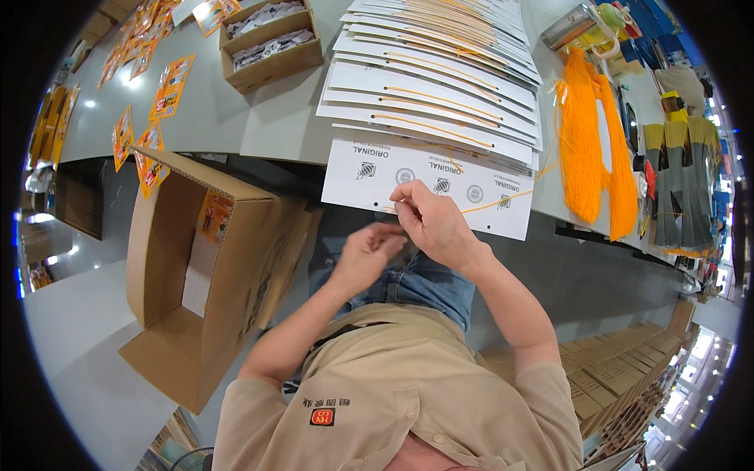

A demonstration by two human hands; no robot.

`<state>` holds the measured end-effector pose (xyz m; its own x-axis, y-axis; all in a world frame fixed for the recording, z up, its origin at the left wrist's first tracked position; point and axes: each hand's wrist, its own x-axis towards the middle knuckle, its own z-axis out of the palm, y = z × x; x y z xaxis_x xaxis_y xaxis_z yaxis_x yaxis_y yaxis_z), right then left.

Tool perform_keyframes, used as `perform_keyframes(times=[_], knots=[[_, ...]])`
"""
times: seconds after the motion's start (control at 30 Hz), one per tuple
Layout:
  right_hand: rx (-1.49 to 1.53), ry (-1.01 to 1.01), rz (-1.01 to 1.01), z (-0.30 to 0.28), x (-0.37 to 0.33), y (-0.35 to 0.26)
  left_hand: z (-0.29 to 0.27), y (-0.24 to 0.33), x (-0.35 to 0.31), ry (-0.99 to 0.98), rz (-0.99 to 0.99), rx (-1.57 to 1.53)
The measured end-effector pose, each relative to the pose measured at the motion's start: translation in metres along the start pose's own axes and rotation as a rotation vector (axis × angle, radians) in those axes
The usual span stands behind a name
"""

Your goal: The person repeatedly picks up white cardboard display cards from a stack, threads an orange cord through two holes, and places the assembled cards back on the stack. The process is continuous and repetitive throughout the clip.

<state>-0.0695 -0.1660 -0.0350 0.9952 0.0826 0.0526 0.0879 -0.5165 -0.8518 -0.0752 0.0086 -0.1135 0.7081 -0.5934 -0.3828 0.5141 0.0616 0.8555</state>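
Note:
A white printed card [424, 169] with small punched holes overhangs the table's near edge in front of me. At its lower edge, my right hand [430, 220] is closed in a pinch, with an orange cord [495, 204] running from it to the right across the card. A short bit of cord also shows left of those fingertips. Just below and left, my left hand [367, 255] hovers off the card, its fingers bent and smeared by motion. Beyond lies a fanned stack of similar cards [432, 86], several threaded with orange cord.
Hanks of orange cord [580, 141] lie right of the stack, near bundles of grey strips [682, 188]. A divided cardboard box [271, 49] holds small packets at the back left. Orange printed cards [171, 86] are scattered there. A large open carton [236, 259] stands at my left.

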Motion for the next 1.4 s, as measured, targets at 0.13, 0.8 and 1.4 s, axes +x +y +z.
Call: perform_keyframes(times=[0.13,0.8,1.4], knots=[[-0.029,-0.001,0.004,0.004,0.003,0.002,-0.021,0.003,0.004,0.139,0.131,-0.170],[-0.282,-0.276,0.206,-0.029,-0.031,-0.010,-0.129,-0.067,-0.036,0.813,-0.128,0.089],[-0.246,0.332,0.331,-0.096,-0.065,0.034,0.074,-0.007,0.030,-0.255,-0.153,0.208]])
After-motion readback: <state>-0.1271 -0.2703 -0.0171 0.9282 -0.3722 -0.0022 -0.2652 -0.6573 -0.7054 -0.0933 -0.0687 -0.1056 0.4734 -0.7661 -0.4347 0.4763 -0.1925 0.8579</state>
